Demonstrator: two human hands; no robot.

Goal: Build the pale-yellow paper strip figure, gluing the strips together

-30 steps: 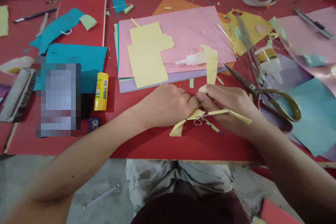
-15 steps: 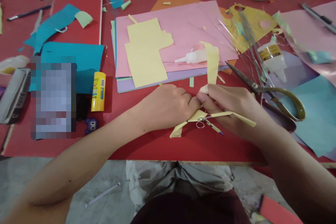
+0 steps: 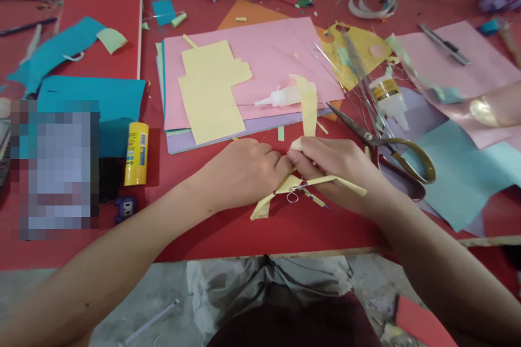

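My left hand [image 3: 248,173] is closed, its curled fingers on a folded yellow paper piece [image 3: 290,183] just above the red table. Fingers bent, my right hand [image 3: 342,171] meets it from the right and pinches at the same paper piece. A small white bit [image 3: 297,145] shows at the right fingertips; its kind is unclear. Narrow yellow strips stick out below the hands, with a thin wire loop [image 3: 292,196] and a purple-tipped roll [image 3: 319,201]. The spot between the fingertips is hidden. Behind the right hand a yellow paper strip [image 3: 310,111] lies over a white glue bottle [image 3: 280,96].
Scissors [image 3: 368,138] lie beside my right hand, near another glue bottle [image 3: 388,97]. A yellow glue stick [image 3: 137,154] stands left, by a blurred-out device [image 3: 63,168]. Stacked pink paper [image 3: 277,43] lies behind. A blurred shiny shape [image 3: 486,111] enters at right.
The view has swung to the right and up, so things sit further left and lower. A blurred shape has come in at the right. Both hands keep nearly the same hold.
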